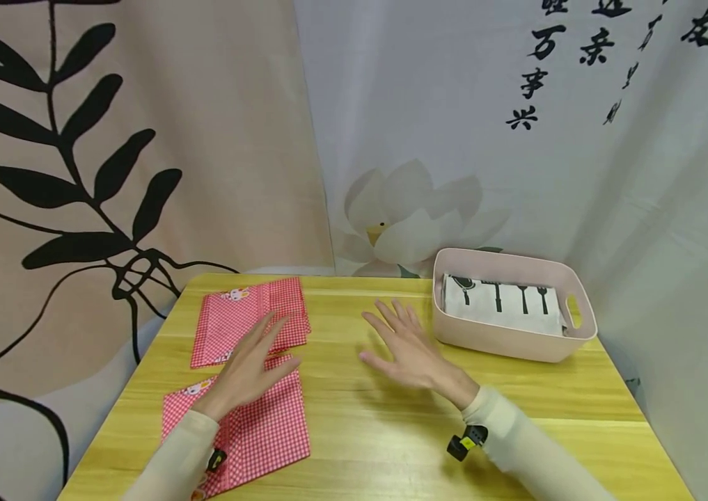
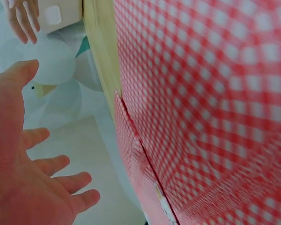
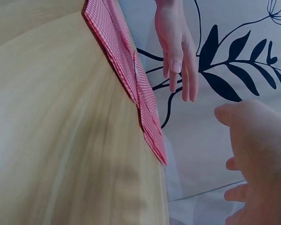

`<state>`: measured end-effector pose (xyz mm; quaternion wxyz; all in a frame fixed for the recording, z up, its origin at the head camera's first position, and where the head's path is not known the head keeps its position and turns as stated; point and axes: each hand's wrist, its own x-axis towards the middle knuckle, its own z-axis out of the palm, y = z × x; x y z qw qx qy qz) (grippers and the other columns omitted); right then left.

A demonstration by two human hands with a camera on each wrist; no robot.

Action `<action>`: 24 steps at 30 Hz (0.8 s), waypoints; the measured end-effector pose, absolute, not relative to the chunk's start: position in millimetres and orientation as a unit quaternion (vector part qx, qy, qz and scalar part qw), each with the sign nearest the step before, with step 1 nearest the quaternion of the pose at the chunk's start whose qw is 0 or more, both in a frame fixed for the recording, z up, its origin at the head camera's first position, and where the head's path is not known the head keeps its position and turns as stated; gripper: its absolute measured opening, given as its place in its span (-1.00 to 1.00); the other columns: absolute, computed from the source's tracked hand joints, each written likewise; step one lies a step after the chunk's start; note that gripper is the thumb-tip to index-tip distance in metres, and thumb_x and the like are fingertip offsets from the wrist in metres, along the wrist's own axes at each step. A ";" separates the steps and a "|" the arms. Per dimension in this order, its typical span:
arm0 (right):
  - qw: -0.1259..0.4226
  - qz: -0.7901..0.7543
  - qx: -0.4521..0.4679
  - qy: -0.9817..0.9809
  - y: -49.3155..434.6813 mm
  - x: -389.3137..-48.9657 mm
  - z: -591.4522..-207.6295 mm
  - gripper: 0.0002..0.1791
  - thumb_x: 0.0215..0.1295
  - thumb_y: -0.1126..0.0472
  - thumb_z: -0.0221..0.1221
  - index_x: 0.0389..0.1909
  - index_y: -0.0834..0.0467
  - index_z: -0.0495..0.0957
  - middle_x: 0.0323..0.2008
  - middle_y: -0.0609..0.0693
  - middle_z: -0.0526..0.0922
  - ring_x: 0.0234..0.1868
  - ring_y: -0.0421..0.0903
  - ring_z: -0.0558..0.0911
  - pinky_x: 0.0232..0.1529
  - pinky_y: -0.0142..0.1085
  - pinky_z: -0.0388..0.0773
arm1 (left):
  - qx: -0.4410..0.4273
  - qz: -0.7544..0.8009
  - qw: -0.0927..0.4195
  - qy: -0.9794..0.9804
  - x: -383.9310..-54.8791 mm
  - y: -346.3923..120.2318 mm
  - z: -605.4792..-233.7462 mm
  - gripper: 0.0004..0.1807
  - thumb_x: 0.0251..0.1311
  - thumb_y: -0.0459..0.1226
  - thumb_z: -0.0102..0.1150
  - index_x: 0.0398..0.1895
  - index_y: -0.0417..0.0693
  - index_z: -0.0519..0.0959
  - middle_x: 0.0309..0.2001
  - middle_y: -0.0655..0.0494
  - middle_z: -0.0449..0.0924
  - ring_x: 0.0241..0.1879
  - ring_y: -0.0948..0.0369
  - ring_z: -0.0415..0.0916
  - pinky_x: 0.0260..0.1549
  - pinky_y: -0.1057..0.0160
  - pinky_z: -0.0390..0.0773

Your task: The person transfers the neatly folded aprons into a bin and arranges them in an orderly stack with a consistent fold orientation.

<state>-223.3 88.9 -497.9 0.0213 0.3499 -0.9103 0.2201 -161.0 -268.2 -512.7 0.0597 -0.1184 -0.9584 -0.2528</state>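
Two red-and-white checked cloths lie folded at the left of the table. The far cloth (image 1: 253, 306) has a small rabbit-like print near its top edge; the near cloth (image 1: 272, 424) overlaps its lower edge in the head view. My left hand (image 1: 247, 376) hovers above them, fingers spread and nothing in it, its forearm hiding part of the near cloth. My right hand (image 1: 413, 351) hangs over bare wood between the cloths and a pink basket (image 1: 504, 346), its fingers also spread and holding nothing. In the left wrist view the checked fabric (image 2: 192, 93) fills the right side.
Inside the basket at the back right lies a folded white cloth (image 1: 498, 306) printed with black cutlery. The yellow wooden table (image 1: 366, 445) backs onto a curtain (image 1: 241, 139) with leaf, flower and character prints. Both wrists wear small black cameras.
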 end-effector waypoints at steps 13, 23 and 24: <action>-0.020 0.232 0.366 -0.901 64.9 -214.9 -512.9 -0.09 0.68 -0.39 0.09 0.84 -0.06 0.17 0.87 0.16 0.01 0.88 0.38 -0.10 0.86 0.41 -0.22 | -0.095 -0.235 0.049 -0.966 -146.2 -295.1 -515.3 0.00 0.56 0.20 0.33 0.88 0.12 0.12 0.85 -0.32 -0.05 0.79 -0.44 0.00 0.65 -0.68 0.04; -0.048 0.215 0.391 -0.893 39.8 -205.3 -522.7 -0.07 0.69 -0.46 -0.01 0.85 -0.07 0.13 0.88 0.12 -0.02 0.89 0.33 -0.14 0.88 0.34 -0.25 | -0.088 -0.200 0.057 -0.974 -132.3 -313.7 -518.3 0.02 0.51 0.19 0.39 0.86 0.09 0.16 0.83 -0.36 0.00 0.77 -0.47 0.02 0.66 -0.67 0.05; -0.049 0.216 0.395 -0.892 37.4 -203.9 -523.9 -0.07 0.69 -0.46 -0.01 0.85 -0.06 0.13 0.88 0.12 -0.02 0.89 0.34 -0.14 0.88 0.35 -0.25 | -0.086 -0.196 0.057 -0.975 -130.3 -315.5 -518.6 0.02 0.50 0.19 0.39 0.85 0.07 0.18 0.83 -0.37 0.00 0.76 -0.47 0.03 0.65 -0.67 0.06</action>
